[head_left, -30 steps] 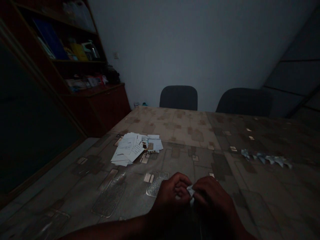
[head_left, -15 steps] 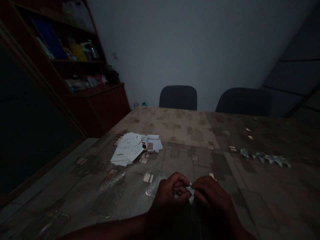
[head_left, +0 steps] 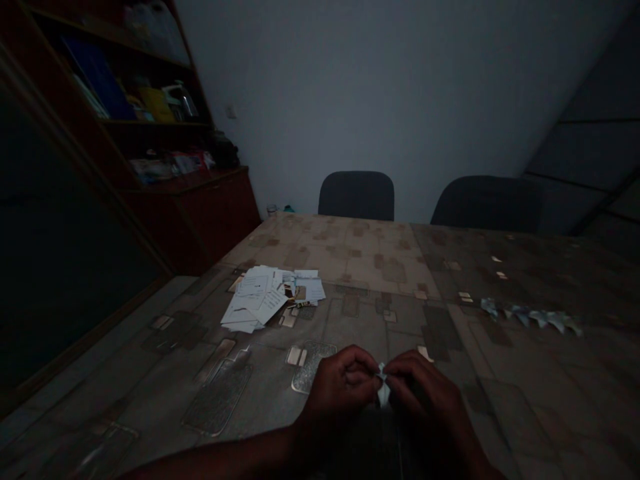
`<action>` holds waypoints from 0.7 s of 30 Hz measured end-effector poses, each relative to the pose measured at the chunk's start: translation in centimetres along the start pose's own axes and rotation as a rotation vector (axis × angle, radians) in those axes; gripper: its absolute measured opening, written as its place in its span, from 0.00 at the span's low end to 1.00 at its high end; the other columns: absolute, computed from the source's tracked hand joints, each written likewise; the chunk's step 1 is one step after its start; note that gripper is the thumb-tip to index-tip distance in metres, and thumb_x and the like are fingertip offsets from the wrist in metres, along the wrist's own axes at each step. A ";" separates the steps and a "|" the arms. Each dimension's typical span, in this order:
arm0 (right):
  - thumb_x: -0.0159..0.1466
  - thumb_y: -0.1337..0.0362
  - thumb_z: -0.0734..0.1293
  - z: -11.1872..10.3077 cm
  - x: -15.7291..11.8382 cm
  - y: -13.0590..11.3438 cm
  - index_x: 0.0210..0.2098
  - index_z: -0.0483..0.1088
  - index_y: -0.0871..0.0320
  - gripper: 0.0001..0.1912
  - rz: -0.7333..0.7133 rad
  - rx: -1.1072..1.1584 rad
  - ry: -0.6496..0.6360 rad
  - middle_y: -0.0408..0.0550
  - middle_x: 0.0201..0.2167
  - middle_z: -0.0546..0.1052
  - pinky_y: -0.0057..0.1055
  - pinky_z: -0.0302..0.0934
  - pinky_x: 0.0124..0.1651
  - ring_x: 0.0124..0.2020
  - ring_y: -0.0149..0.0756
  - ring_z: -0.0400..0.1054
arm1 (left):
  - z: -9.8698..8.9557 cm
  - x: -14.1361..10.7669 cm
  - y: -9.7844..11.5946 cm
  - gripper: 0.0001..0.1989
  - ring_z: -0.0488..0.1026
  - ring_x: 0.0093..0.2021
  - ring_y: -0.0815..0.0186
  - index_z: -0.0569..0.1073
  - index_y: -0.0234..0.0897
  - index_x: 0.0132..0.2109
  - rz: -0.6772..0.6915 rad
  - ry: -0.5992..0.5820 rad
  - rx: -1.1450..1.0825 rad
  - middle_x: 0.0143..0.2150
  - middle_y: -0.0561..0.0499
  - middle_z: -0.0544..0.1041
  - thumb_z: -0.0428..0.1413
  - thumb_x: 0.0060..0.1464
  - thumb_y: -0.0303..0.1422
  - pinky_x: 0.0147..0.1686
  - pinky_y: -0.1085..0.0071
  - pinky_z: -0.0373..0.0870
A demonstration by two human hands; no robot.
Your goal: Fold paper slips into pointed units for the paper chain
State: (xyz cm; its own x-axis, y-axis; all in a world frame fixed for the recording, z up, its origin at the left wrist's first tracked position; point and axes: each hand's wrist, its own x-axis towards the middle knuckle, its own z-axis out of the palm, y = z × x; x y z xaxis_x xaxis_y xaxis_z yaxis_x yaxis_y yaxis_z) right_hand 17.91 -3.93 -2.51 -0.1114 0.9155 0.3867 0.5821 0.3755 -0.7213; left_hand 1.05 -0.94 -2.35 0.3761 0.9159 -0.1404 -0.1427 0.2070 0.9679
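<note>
Between my two hands is a small piece of pale folded paper point(head_left: 383, 393), near the front of the table. My left hand point(head_left: 345, 381) pinches its left side with thumb and curled fingers. From the other side my right hand point(head_left: 420, 381) grips it between thumb and fingertips. Part of the paper is covered by the fingers, and the dim light hides its finer folds. Off to the right, several small folded paper pieces point(head_left: 540, 319) stand in a row on the table.
A loose pile of printed white papers point(head_left: 257, 300) lies left of centre on the patterned tablecloth point(head_left: 350, 250). Two dark chairs point(head_left: 356, 195) stand at the far edge. A wooden cabinet point(head_left: 215, 207) with cluttered shelves is at the left.
The fingers have shifted slightly around the folded paper, and more of its lower part shows between my hands. The paper pile and the row of folded pieces have stayed put.
</note>
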 end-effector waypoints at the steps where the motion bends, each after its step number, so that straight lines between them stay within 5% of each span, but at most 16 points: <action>1: 0.64 0.65 0.63 0.0 0.0 0.0 0.34 0.71 0.54 0.04 0.009 -0.011 0.000 0.43 0.29 0.74 0.26 0.65 0.33 0.30 0.33 0.71 | 0.0 0.0 0.0 0.05 0.67 0.24 0.72 0.72 0.33 0.32 0.002 0.002 -0.011 0.23 0.56 0.71 0.60 0.45 0.28 0.25 0.78 0.59; 7: 0.62 0.66 0.63 -0.1 0.2 -0.1 0.30 0.70 0.55 0.06 0.036 0.007 -0.004 0.44 0.29 0.74 0.26 0.64 0.33 0.30 0.34 0.70 | 0.0 0.0 0.2 0.07 0.69 0.26 0.70 0.74 0.32 0.31 0.020 0.033 -0.009 0.26 0.52 0.74 0.62 0.45 0.30 0.28 0.76 0.62; 21: 0.60 0.55 0.64 0.5 0.2 -0.3 0.28 0.69 0.57 0.12 0.427 0.280 -0.075 0.40 0.21 0.68 0.25 0.56 0.27 0.25 0.33 0.62 | -0.4 0.2 -0.3 0.11 0.67 0.26 0.70 0.74 0.31 0.31 0.032 0.055 0.044 0.26 0.52 0.73 0.64 0.45 0.36 0.27 0.76 0.61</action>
State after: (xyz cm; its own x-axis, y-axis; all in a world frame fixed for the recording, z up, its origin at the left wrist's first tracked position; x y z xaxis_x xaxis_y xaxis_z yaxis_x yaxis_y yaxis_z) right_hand 17.31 -3.82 -2.48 0.0253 0.9996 -0.0107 0.3514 -0.0189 -0.9360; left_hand 0.74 -0.69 -2.71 0.3207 0.9397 -0.1190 -0.1130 0.1627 0.9802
